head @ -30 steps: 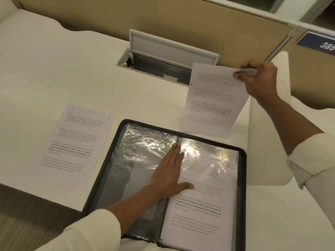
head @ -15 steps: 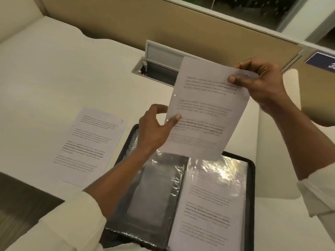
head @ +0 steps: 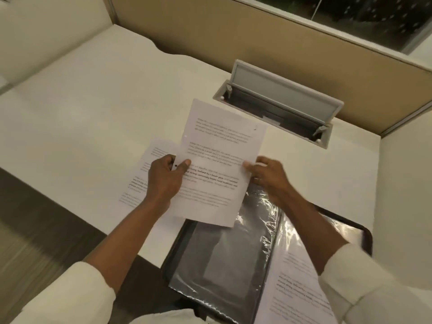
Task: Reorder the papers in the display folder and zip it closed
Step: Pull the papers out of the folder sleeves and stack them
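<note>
Cream desk [head: 98,94] w/ open cable hatch [head: 280,101] near back edge. Tan partition panel [head: 233,36] behind desk, dark window [head: 350,10] above it. Brown carpet floor [head: 35,230] at left. Warm indoor light.

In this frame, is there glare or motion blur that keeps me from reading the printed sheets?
Head view: bright glare streaks the crinkled clear plastic sleeves of the black zip folder; motion blur smears the floor at lower left and softens the white printed sheet held by both hands, so only its bold line is half legible; the desk edge bows from wide-angle distortion.
</note>
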Tool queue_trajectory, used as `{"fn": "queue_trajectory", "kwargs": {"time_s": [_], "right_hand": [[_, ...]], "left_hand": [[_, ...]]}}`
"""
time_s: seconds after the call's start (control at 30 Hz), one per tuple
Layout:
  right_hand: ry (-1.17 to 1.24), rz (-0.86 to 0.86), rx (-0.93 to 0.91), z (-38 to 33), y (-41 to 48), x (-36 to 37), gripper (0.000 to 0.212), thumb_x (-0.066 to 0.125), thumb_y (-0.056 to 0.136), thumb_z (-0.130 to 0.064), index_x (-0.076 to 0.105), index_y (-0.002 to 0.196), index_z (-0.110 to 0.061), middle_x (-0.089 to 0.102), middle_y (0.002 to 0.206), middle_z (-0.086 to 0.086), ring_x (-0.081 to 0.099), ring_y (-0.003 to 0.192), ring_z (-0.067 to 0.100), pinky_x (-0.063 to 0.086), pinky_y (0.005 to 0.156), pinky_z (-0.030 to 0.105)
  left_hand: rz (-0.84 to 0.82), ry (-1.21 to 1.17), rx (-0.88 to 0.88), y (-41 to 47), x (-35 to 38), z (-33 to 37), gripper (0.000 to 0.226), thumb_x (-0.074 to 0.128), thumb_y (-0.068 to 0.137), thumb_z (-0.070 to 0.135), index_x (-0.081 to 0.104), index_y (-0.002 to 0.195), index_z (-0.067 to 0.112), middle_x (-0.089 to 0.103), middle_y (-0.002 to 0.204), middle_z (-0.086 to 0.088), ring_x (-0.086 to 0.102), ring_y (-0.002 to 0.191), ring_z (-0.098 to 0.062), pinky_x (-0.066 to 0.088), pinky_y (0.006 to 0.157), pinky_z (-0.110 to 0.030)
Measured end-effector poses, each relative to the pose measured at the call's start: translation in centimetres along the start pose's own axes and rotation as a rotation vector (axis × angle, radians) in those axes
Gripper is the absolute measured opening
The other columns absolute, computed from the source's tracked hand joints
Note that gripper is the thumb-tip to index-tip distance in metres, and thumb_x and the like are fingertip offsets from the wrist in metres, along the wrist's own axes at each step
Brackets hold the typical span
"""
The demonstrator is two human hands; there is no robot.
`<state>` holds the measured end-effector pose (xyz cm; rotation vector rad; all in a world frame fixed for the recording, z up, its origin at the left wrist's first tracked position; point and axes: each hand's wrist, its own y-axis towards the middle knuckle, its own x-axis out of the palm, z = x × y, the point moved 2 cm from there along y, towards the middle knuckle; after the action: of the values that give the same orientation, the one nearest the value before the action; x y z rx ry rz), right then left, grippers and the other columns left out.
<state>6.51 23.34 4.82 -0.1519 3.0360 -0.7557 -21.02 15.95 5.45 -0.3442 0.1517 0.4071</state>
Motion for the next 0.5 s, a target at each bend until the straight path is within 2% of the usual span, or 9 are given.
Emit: {"fn": "queue_trajectory", "kwargs": {"time_s": [0.07, 0.17, 0.3, 0.4, 0.5], "right_hand": [[-0.063, -0.043, 0.047, 2.2, -0.8, 3.7, 0.026, 0.079, 0.089, -0.001, 0.071, 0.114, 0.000, 0.080, 0.103, 0.012, 0.078, 0.092, 0.031, 0.065, 0.070, 0.037], [-0.083, -0.063, 0.089, 4.8, -1.5, 9.0, 0.025, 0.079, 0.090, 0.000, 0.072, 0.113, -0.004, 0.080, 0.104, 0.005, 0.079, 0.092, 0.022, 0.066, 0.074, 0.036], [-0.051, -0.043, 0.155, 7.3, -1.6, 14.2, 0.031, 0.083, 0.086, -0.001, 0.065, 0.111, -0.002, 0.079, 0.105, 0.012, 0.080, 0.086, 0.022, 0.067, 0.071, 0.041], [-0.121, 0.019, 0.130, 8.9, -1.6, 16.6, 0.038, 0.088, 0.082, -0.004, 0.059, 0.106, -0.007, 0.074, 0.103, 0.012, 0.079, 0.079, 0.024, 0.067, 0.065, 0.046], [-0.290, 0.091, 0.088, 10.9, -1.1, 17.6, 0.048, 0.091, 0.079, -0.015, 0.053, 0.108, -0.017, 0.068, 0.102, 0.003, 0.077, 0.073, 0.022, 0.065, 0.059, 0.043]], "left_hand": [[0.055, 0.076, -0.003, 1.4, -2.5, -0.7, 0.015, 0.082, 0.094, 0.034, 0.079, 0.098, 0.020, 0.080, 0.097, 0.003, 0.076, 0.094, -0.020, 0.064, 0.088, -0.039], [0.158, 0.264, -0.017, 3.4, -6.2, -2.1, 0.017, 0.085, 0.091, 0.034, 0.076, 0.091, 0.019, 0.079, 0.092, 0.001, 0.076, 0.087, -0.023, 0.064, 0.082, -0.040], [0.254, 0.556, -0.048, 5.8, -10.0, -3.8, 0.025, 0.086, 0.086, 0.041, 0.075, 0.092, 0.019, 0.076, 0.089, 0.000, 0.073, 0.081, -0.029, 0.065, 0.077, -0.049], [0.242, 0.647, -0.072, 6.7, -11.4, -5.2, 0.025, 0.086, 0.086, 0.041, 0.074, 0.092, 0.021, 0.076, 0.089, -0.001, 0.073, 0.080, -0.030, 0.065, 0.076, -0.050], [0.197, 0.736, -0.089, 7.1, -11.8, -6.2, 0.025, 0.086, 0.087, 0.040, 0.073, 0.094, 0.020, 0.077, 0.094, -0.004, 0.072, 0.083, -0.031, 0.063, 0.077, -0.047]]}}
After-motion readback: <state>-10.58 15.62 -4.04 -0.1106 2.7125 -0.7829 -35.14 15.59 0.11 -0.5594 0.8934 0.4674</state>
